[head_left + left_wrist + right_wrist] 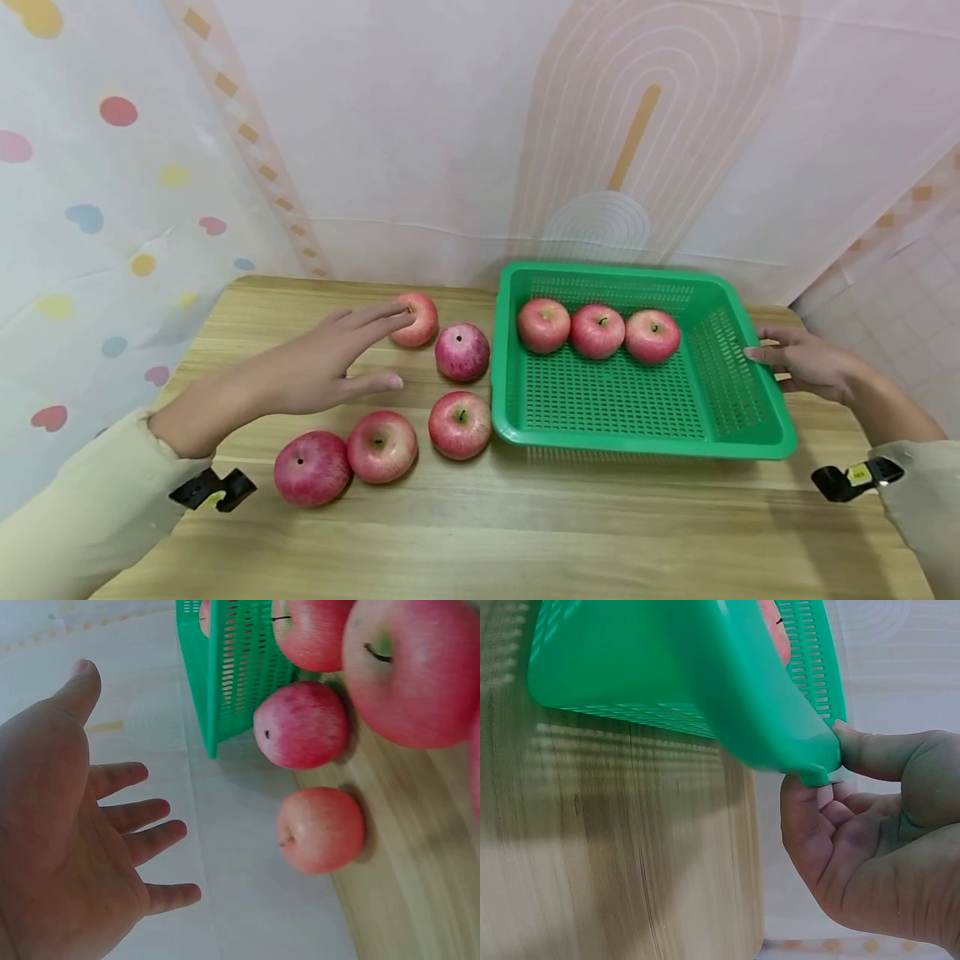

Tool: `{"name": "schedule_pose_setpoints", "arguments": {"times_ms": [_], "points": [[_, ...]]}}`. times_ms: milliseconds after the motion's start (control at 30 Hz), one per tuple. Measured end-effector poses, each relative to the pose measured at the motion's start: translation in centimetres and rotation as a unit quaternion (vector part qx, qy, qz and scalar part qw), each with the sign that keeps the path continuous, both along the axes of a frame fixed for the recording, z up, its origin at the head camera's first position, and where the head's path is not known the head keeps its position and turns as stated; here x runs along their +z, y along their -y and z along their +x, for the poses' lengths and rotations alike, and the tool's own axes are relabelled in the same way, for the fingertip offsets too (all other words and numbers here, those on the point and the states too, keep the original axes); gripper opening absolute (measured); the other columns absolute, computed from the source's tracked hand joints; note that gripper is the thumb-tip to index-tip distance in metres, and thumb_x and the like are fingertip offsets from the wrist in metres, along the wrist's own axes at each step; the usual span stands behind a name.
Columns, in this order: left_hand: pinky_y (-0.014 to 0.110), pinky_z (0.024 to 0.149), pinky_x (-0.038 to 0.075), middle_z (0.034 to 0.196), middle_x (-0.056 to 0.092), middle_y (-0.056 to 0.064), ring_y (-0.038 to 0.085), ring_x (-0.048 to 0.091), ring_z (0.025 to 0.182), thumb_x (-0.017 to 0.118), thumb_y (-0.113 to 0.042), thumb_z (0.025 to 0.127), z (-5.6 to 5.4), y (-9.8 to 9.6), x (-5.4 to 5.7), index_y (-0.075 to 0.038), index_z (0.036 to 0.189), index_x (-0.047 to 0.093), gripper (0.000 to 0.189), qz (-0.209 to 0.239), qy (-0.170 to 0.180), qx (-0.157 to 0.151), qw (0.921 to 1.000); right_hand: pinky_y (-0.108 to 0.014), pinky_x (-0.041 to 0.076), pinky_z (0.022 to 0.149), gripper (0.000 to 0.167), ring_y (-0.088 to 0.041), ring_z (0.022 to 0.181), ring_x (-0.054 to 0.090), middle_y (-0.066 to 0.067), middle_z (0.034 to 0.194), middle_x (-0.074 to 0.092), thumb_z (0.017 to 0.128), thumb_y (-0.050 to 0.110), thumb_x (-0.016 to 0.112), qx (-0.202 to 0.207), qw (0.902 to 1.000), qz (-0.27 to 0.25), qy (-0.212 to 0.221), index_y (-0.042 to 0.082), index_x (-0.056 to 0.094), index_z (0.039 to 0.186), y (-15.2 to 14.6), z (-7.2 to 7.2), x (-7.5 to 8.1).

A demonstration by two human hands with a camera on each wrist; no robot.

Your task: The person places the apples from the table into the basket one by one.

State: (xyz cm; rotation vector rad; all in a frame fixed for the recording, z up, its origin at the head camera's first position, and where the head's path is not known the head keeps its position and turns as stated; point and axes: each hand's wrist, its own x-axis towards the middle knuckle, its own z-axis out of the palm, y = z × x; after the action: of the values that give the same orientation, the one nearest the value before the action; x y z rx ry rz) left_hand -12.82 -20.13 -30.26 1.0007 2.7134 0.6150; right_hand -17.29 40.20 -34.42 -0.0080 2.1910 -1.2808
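Observation:
A green plastic basket (600, 444) stands on the table's right half, with three apples (597, 332) in a row along its back. My right hand (813, 364) grips the basket's right rim; in the right wrist view the thumb (877, 754) lies over the rim and the fingers curl beneath it. My left hand (311, 367) hovers with fingers spread above the loose apples, holding nothing. Nearest its fingertips is a pale red apple (417, 320) at the back. Beside that sits a darker purplish apple (462, 352), close to the basket's left wall.
Toward the front lie three more apples: one by the basket (461, 426), one in the middle (382, 447) and a dark one (312, 468) touching it. The wooden table (480, 533) ends at a patterned cloth backdrop (420, 125).

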Motion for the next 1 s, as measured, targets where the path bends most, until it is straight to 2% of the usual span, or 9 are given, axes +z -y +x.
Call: {"name": "schedule_pose_setpoints", "arguments": {"times_ms": [233, 500, 633, 767, 900, 1000], "points": [[0.064, 0.114, 0.027, 0.159, 0.037, 0.018, 0.041, 0.032, 0.146, 0.066, -0.039, 0.100, 0.8, 1.8, -1.5, -0.007, 0.156, 0.039, 0.070, 0.033, -0.004, 0.009, 0.9994, -0.041, 0.059, 0.080, 0.030, -0.018, 0.091, 0.070, -0.003, 0.103, 0.066, 0.111, 0.013, 0.043, -0.003, 1.0000, 0.000, 0.000, -0.008, 0.041, 0.132, 0.1, 0.0, 0.0], [0.062, 0.111, 0.034, 0.155, 0.043, 0.013, 0.038, 0.038, 0.143, 0.071, -0.037, 0.097, 2.1, 3.6, -3.5, -0.010, 0.153, 0.043, 0.069, 0.064, 0.016, 0.044, 0.9969, -0.040, 0.059, 0.081, 0.034, -0.017, 0.091, 0.070, -0.003, 0.104, 0.066, 0.110, 0.013, 0.043, -0.007, 1.0000, 0.004, 0.001, -0.010, 0.038, 0.135, 0.2, 0.1, 0.0], [0.059, 0.108, 0.038, 0.153, 0.047, 0.010, 0.035, 0.044, 0.140, 0.075, -0.032, 0.094, 2.9, 4.4, -4.8, -0.013, 0.152, 0.045, 0.068, 0.088, 0.018, 0.051, 0.9947, -0.040, 0.059, 0.080, 0.035, -0.017, 0.091, 0.069, -0.003, 0.103, 0.066, 0.110, 0.013, 0.043, -0.008, 1.0000, 0.004, 0.001, -0.010, 0.037, 0.136, 0.2, 0.1, 0.0], [0.040, 0.110, 0.039, 0.150, 0.051, 0.006, 0.032, 0.047, 0.137, 0.078, -0.028, 0.092, 3.7, 5.2, -6.2, -0.015, 0.150, 0.047, 0.067, 0.109, 0.012, 0.050, 0.9927, -0.041, 0.059, 0.080, 0.036, -0.018, 0.091, 0.070, -0.003, 0.104, 0.066, 0.110, 0.013, 0.043, -0.007, 1.0000, 0.004, -0.002, -0.010, 0.037, 0.137, 0.2, 0.1, 0.0], [0.015, 0.108, 0.031, 0.147, 0.053, 0.004, 0.026, 0.047, 0.136, 0.081, -0.025, 0.089, 4.3, 5.9, -7.3, -0.016, 0.149, 0.048, 0.069, 0.130, 0.012, 0.057, 0.9899, -0.041, 0.059, 0.081, 0.037, -0.018, 0.092, 0.070, -0.004, 0.104, 0.065, 0.110, 0.013, 0.043, -0.006, 1.0000, 0.004, -0.002, -0.011, 0.036, 0.138, 0.2, 0.1, 0.0], [0.008, 0.106, 0.028, 0.145, 0.055, 0.004, 0.017, 0.047, 0.135, 0.083, -0.022, 0.087, 4.7, 6.4, -8.0, -0.017, 0.148, 0.050, 0.069, 0.146, 0.012, 0.065, 0.9871, -0.041, 0.059, 0.081, 0.039, -0.017, 0.092, 0.070, -0.004, 0.105, 0.065, 0.111, 0.013, 0.043, -0.005, 1.0000, 0.005, 0.000, -0.012, 0.034, 0.139, 0.2, 0.1, 0.0]]}}
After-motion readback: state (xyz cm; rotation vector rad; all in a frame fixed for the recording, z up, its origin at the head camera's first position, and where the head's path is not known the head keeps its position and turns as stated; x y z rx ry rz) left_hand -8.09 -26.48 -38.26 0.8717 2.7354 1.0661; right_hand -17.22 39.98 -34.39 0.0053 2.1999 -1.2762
